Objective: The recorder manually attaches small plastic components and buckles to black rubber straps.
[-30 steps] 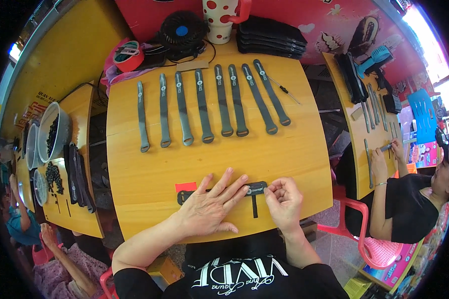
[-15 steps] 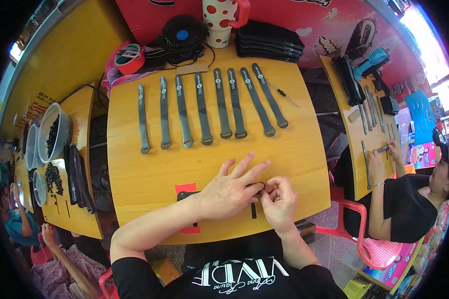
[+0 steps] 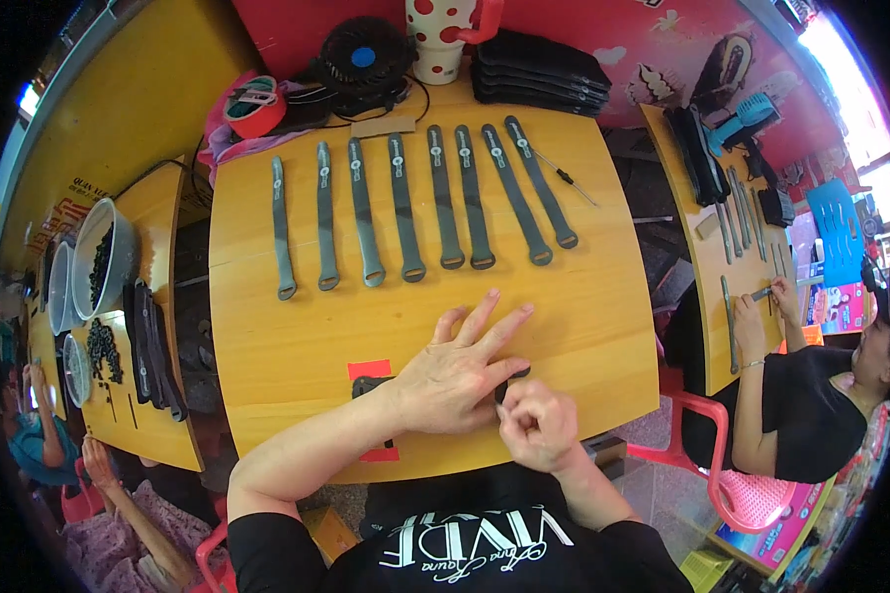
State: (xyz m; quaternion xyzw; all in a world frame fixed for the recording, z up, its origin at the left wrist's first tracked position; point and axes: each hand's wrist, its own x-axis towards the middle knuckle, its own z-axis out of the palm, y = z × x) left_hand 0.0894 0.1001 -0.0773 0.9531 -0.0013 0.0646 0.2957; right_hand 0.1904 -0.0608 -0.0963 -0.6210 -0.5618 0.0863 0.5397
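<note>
Yellow wooden table [image 3: 297, 336] below me, eight grey straps [image 3: 425, 198] laid out in a row at its far side. I've got my left hand [image 3: 455, 376] flat, fingers spread, pressing a dark strap piece [image 3: 366, 385] at the near edge; my right hand [image 3: 536, 423] beside it is curled shut, pinching that piece's end

Eight grey straps [image 3: 402, 206], two hands [image 3: 485, 395]

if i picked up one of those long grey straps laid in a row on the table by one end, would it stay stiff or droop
Probably droop: each grey strap looks thin, flat and narrow, lying flush on the wooden table. Likely light for its length. It should not roll, being flat. The left hand presses a dark piece flat, so this stock may be pliable.
</note>
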